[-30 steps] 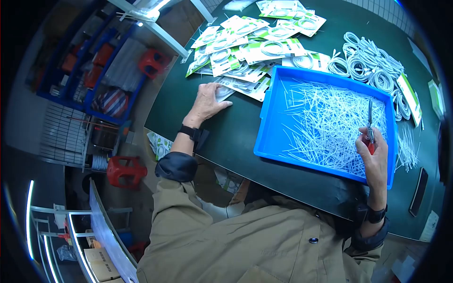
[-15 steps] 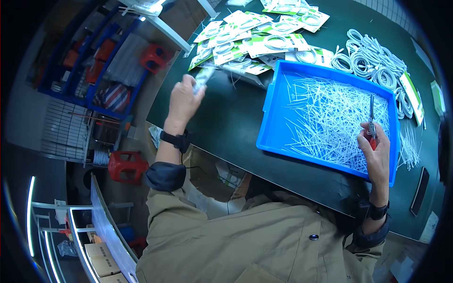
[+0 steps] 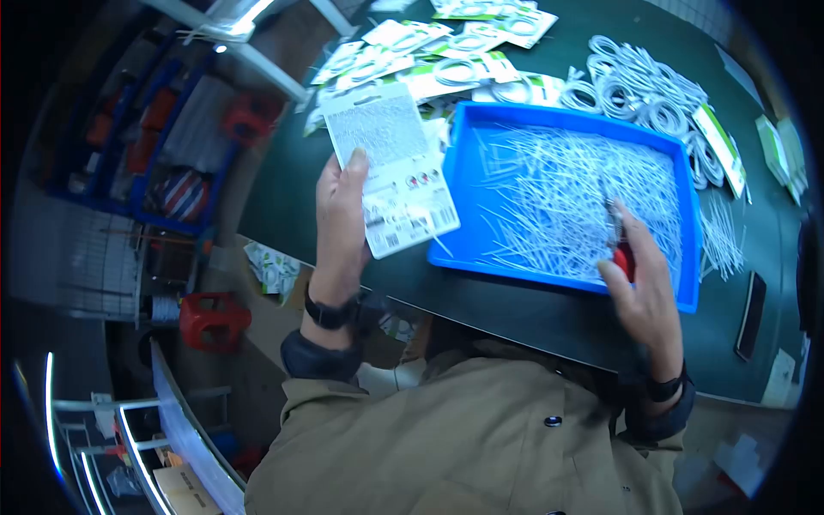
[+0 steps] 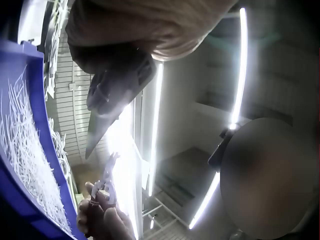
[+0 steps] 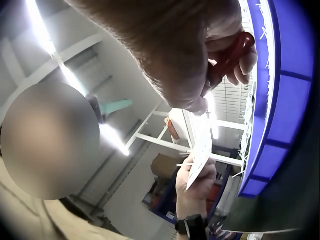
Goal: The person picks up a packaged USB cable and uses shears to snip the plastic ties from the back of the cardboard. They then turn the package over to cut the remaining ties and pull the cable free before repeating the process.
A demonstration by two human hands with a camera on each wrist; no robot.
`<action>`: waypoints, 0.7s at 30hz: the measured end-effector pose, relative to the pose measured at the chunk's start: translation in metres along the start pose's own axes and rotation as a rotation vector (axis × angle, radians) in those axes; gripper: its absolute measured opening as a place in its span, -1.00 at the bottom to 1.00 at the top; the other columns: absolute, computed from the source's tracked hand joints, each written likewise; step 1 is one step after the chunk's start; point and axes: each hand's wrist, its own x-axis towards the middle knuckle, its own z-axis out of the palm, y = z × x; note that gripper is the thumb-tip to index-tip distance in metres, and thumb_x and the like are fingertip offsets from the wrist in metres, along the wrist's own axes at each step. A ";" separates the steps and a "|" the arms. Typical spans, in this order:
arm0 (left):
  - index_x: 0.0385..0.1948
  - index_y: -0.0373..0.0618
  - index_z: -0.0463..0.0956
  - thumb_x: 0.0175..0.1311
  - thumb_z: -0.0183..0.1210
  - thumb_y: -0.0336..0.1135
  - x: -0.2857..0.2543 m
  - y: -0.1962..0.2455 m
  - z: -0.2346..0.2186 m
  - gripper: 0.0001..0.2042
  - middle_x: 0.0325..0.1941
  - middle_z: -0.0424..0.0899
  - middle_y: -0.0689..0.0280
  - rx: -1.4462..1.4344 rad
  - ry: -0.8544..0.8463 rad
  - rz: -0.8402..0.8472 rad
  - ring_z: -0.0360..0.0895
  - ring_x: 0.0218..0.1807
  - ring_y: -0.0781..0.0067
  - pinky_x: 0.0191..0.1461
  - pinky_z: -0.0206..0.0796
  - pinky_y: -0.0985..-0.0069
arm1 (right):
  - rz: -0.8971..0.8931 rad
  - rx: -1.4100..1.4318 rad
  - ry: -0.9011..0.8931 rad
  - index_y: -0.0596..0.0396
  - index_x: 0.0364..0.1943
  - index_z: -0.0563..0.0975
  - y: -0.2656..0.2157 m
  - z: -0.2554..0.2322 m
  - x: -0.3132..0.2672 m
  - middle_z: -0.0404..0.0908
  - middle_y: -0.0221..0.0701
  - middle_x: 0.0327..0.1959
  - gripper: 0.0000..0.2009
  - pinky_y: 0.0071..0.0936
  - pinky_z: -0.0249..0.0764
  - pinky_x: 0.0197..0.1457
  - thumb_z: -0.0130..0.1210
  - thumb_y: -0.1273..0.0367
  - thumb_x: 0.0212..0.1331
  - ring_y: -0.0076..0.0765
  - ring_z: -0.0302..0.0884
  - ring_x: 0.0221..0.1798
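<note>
My left hand (image 3: pixel 345 190) holds up a white card package (image 3: pixel 393 168) by its left edge, printed back and barcodes towards me, above the table's near-left part. My right hand (image 3: pixel 633 273) grips small red-handled cutters (image 3: pixel 620 251) over the near-right part of a blue tray (image 3: pixel 446 257) full of white cable ties (image 3: pixel 566 184). The right wrist view shows fingers curled round the red handle (image 5: pixel 231 54), with the card (image 5: pixel 201 159) edge-on in the left hand beyond. In the left wrist view the cutters (image 4: pixel 107 181) point up beside the tray (image 4: pixel 31 125).
Packaged cables (image 3: pixel 429 60) are spread across the far side of the dark green table (image 3: pixel 292 172). Coiled white cables (image 3: pixel 644 86) lie behind the tray, loose ties (image 3: pixel 721 240) to its right, a black flat device (image 3: pixel 749 314) near the right edge. Red stools and crates stand on the floor at left.
My left hand picked a package off the pile and raised it towards me, turning its back into view. My right hand with the cutters shifted slightly left over the tray.
</note>
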 end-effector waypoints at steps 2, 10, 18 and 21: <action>0.24 -0.35 0.41 0.63 0.05 -0.20 -0.018 -0.016 0.026 -0.61 0.07 0.70 0.10 -0.110 -0.013 -0.046 0.76 0.00 0.39 0.08 0.65 0.43 | -0.073 -0.073 0.020 0.32 0.41 0.40 -0.009 0.005 -0.007 0.62 -0.04 -0.01 -0.29 -0.22 0.54 0.13 0.39 0.33 0.18 0.03 0.63 0.00; 0.31 -0.31 0.38 0.64 0.01 -0.21 -0.053 -0.046 0.094 -0.60 0.15 0.66 0.14 -0.259 -0.144 -0.130 0.66 0.08 0.50 0.18 0.51 0.49 | -0.085 -0.122 0.026 0.27 0.30 0.52 -0.011 0.009 -0.032 0.62 -0.15 -0.15 -0.31 -0.23 0.59 -0.08 0.53 0.27 0.09 -0.09 0.64 -0.17; 0.33 -0.30 0.37 0.66 -0.02 -0.22 -0.055 -0.055 0.107 -0.61 0.17 0.66 0.14 -0.203 -0.218 -0.071 0.63 0.11 0.51 0.23 0.48 0.46 | -0.139 -0.243 0.070 0.30 0.33 0.49 -0.003 0.010 -0.033 0.56 -0.14 -0.18 -0.28 -0.22 0.54 -0.14 0.53 0.30 0.06 -0.08 0.57 -0.19; 0.33 -0.30 0.37 0.67 -0.03 -0.24 -0.057 -0.057 0.110 -0.62 0.17 0.66 0.14 -0.187 -0.219 -0.058 0.63 0.11 0.51 0.23 0.48 0.46 | -0.204 -0.358 0.115 0.34 0.35 0.47 -0.003 0.016 -0.034 0.53 -0.17 -0.18 -0.25 -0.22 0.54 -0.15 0.54 0.32 0.04 -0.09 0.54 -0.19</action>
